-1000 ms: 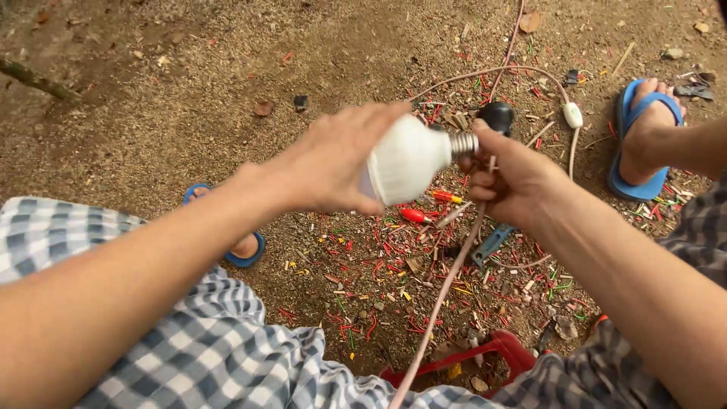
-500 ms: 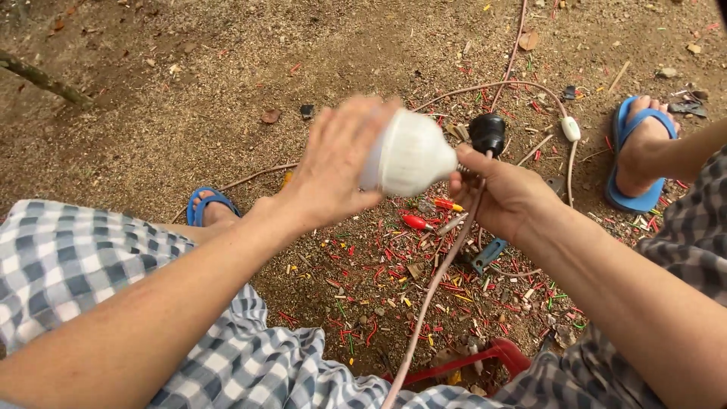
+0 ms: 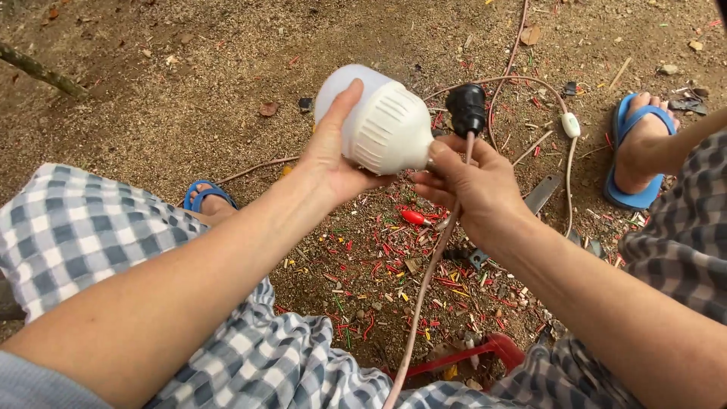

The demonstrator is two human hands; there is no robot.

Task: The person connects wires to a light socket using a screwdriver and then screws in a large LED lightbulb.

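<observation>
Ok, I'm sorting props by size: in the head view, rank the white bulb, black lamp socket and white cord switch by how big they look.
1. White bulb, biggest.
2. Black lamp socket.
3. White cord switch, though it lies farther off on the ground, so third place is unsure.

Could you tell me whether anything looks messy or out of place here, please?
Yes: short red, yellow and green wire offcuts lie scattered over the dirt ground below the large white bulb and black lamp socket.

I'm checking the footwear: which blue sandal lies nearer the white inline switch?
The right-side sandal, beside the switch; the other sandal sits far left, under the left arm.
</observation>
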